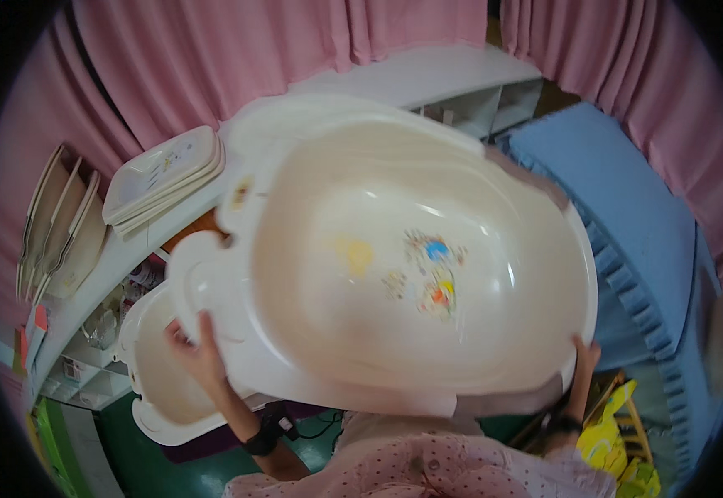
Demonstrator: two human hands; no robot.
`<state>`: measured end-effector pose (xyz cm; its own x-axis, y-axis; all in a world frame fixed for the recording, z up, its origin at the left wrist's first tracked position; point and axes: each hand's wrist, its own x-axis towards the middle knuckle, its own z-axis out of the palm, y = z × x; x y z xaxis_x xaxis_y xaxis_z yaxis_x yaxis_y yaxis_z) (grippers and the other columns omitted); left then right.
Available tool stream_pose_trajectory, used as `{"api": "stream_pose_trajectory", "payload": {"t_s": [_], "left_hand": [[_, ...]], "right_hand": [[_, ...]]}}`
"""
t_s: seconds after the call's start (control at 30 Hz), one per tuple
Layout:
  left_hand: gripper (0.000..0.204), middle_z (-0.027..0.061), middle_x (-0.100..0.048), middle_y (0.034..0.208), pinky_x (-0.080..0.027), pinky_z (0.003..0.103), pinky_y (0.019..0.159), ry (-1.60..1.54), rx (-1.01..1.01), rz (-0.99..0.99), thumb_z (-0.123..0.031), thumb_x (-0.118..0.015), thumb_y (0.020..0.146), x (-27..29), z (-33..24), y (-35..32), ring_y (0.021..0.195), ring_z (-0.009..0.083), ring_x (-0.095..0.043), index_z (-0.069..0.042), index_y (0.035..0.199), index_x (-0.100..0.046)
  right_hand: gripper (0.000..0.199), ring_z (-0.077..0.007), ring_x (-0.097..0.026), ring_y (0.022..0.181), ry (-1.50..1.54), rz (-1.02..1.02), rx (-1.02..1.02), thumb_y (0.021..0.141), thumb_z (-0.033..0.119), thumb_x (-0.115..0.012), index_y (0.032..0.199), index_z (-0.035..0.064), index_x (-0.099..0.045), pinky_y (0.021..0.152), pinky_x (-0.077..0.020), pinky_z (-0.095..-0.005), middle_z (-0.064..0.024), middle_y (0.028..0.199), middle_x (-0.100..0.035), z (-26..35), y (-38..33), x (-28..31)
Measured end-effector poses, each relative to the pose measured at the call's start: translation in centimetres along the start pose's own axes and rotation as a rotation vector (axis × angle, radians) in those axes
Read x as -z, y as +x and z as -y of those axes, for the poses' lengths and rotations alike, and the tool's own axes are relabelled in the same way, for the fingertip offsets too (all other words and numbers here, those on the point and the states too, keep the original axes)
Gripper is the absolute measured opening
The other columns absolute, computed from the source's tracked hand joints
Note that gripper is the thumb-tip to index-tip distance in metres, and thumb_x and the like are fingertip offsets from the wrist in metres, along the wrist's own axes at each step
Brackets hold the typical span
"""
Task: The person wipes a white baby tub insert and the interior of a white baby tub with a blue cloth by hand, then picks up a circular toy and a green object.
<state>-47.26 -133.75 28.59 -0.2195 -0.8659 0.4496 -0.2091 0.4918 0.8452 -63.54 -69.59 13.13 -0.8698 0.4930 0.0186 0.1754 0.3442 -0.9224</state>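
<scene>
A large white baby bathtub (353, 332) with a cream inside and cartoon prints on its bottom fills the middle of the view, tilted up before me. My right hand (585, 358) grips its right rim, with the thumb on the edge. At the lower left, my left hand (199, 353) is on the tub's rounded white end; its fingers are slightly blurred and bent at the edge. Beneath that end, partly hidden, sits a second white tub (155, 425) with a cream inside.
White shelving (494, 108) runs along pink curtains (253, 50). On its left part lie stacked white trays (162, 187) and upright cream basins (71, 232). At right is a ruffled blue bed or cushion (619, 191). A yellow cloth (610, 440) hangs by a wooden frame.
</scene>
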Motion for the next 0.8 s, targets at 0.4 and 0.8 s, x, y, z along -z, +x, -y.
{"api": "stream_pose_trajectory", "payload": {"t_s": [0.4, 0.8], "left_hand": [[0.029, 0.0057, -0.053, 0.069, -0.040, 0.022, 0.058, -0.208, -0.181, 0.444, -0.015, -0.067, 0.071, -20.4, -7.7, -1.9, 0.062, 0.0100, -0.048, 0.001, 0.082, -0.046], [0.054, 0.0221, -0.046, 0.106, -0.034, 0.030, 0.085, -0.043, -0.216, 0.526, -0.027, -0.053, 0.082, -35.3, 1.2, 6.9, 0.100, 0.0272, -0.044, 0.011, 0.115, -0.034]], "right_hand": [[0.048, -0.0234, -0.056, 0.064, -0.166, -0.341, -0.446, 0.056, 0.022, -0.071, 0.087, -0.0117, -0.057, 0.060, -0.0446, -0.0324, -0.0160, 0.080, -0.061, -12.3, -11.9, 8.1], [0.063, -0.0273, -0.054, 0.087, 0.041, -0.376, -0.482, 0.062, 0.020, -0.072, 0.107, -0.0110, -0.042, 0.074, -0.0457, -0.0367, -0.0211, 0.103, -0.053, -3.6, -4.8, -8.1]]}}
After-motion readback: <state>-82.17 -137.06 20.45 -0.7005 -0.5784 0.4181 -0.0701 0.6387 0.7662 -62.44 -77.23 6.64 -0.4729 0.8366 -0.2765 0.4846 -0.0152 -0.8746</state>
